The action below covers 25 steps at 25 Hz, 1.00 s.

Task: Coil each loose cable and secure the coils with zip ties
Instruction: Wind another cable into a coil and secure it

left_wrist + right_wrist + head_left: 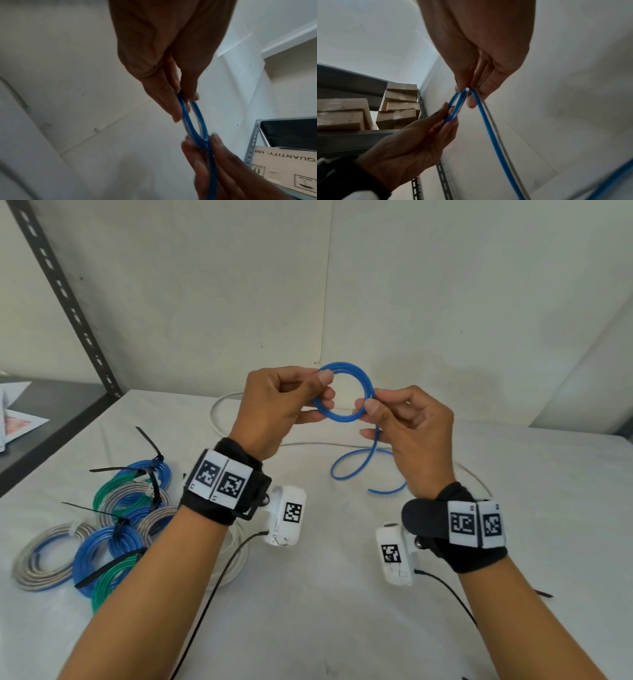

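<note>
From the head view, both hands are raised above the white table [342,594]. The left hand [274,405] pinches the left side of a small round coil of blue cable [346,392] between thumb and fingers, and the right hand [411,433] pinches the coil's right side, thumb against forefinger. From the right hand the loose tail of the cable hangs down and lies in a loop on the table below. A white cable [219,419] lies uncoiled on the table behind the hands. Near the left forearm sits a pile of finished coils [113,525] in blue, green and grey, bound with black zip ties [152,470]. A dark metal shelf post [68,302] stands at the far left.

In the left wrist view, the left hand [163,54] reaches down from above, its fingertips closed on the upper end of the blue cable [192,121] coil, seen nearly edge-on. The right hand [223,169] grips the lower end. A cardboard box [283,165] sits on a rack at the right.

In the right wrist view, the right hand [479,47] pinches the blue cable [457,105] at the coil, with the tail running down toward the camera. The left hand [412,142] holds the coil's far side with its fingertips. Cardboard boxes [399,105] are stacked on a shelf behind.
</note>
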### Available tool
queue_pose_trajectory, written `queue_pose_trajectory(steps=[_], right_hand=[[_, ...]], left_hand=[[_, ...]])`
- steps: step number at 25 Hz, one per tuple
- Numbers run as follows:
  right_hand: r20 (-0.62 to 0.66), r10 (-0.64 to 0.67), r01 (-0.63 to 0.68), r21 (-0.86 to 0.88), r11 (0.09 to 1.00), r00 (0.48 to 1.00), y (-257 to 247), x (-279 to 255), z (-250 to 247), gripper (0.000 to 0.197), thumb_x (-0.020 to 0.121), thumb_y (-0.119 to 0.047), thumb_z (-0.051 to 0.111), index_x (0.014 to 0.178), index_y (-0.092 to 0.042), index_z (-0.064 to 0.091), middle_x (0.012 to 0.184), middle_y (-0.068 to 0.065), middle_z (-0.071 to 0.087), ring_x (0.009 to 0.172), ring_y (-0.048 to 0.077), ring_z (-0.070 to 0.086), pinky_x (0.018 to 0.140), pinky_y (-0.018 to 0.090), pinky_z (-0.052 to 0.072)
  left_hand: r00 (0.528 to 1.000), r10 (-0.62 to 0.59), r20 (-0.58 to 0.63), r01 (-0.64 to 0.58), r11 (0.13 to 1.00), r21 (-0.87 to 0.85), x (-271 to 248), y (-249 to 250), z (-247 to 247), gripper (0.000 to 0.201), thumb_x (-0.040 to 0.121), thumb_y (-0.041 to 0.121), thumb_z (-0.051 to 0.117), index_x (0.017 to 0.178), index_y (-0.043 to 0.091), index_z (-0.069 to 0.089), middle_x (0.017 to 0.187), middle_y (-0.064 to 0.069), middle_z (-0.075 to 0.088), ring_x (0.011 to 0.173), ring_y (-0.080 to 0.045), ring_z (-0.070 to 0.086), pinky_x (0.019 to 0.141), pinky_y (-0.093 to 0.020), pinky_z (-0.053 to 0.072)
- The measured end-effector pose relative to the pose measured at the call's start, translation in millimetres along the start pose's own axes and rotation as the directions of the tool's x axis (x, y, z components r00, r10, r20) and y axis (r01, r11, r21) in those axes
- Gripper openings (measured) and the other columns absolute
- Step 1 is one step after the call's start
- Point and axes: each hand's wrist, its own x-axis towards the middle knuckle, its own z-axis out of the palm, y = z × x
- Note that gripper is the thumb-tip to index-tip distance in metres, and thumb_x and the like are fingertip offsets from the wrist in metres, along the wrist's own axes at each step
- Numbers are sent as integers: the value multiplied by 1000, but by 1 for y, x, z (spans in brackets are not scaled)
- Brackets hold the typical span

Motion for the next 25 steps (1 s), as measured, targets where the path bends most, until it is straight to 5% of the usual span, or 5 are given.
queue_pose_trajectory(steps=[5,8,13,18,25], right_hand=[[-96,47,-37,101,994,994,-2,0,1,15,89,-6,73,103,-7,69,94,12,77,87,26,75,69,30,57],[108,-7,23,-150,988,994,-6,8,-18,13,87,-7,76,99,-11,74,90,8,78,81,22,75,65,28,57],[388,26,180,-485,856,921,-9,8,-25,11,84,-12,80,95,-14,79,88,-5,78,83,10,74,78,33,60],[345,28,136,-440,888,938,-10,10,-27,17,85,-12,80,100,-12,75,87,-2,78,82,12,75,77,31,60],[48,-40,48,-183,982,998,-6,10,-18,12,91,-11,73,102,-7,68,90,7,78,83,23,77,64,36,62]], left_hand=[[995,-87,53,92,989,-118,-2,-12,15,24,96,19,67,110,1,71,92,-10,75,84,-21,73,76,-32,61],[981,-47,187,31,996,88,0,-11,8,36,89,14,75,123,3,67,100,-14,77,90,-28,75,83,-37,61],[923,-108,368,-83,880,468,-4,-2,-4,18,82,14,82,100,10,80,83,-5,79,80,-16,76,81,-34,62],[934,-81,349,-103,872,479,-7,1,-3,15,82,16,83,95,9,80,76,-7,77,75,-21,76,76,-38,64],[988,41,150,-68,981,180,-1,8,-17,21,87,10,76,102,-5,74,87,-23,75,81,-33,75,71,-33,62]])
